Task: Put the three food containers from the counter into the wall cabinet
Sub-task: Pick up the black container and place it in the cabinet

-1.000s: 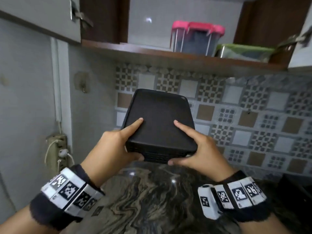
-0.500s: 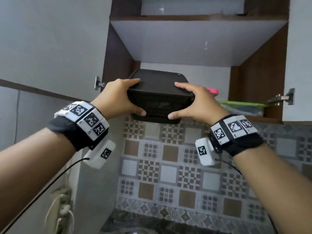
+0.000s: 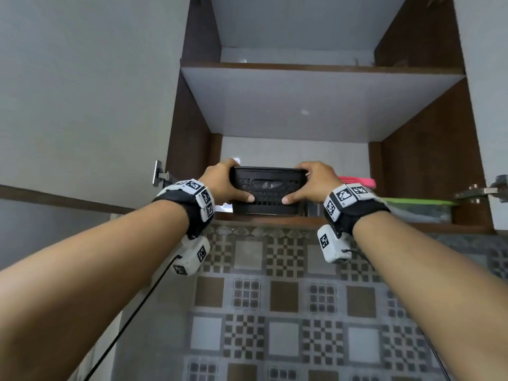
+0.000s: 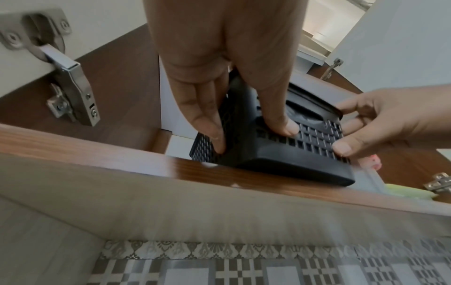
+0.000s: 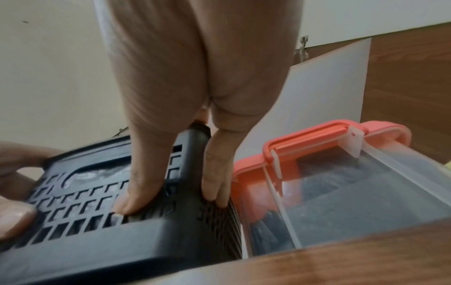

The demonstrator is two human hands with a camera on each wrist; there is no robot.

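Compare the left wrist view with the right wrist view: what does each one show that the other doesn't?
Only the left wrist view shows the metal door hinge and the patterned wall tiles. Only the right wrist view shows the clear container with its pink lid beside the black one. Both show the black slotted container on the shelf edge, gripped by the left hand and right hand.
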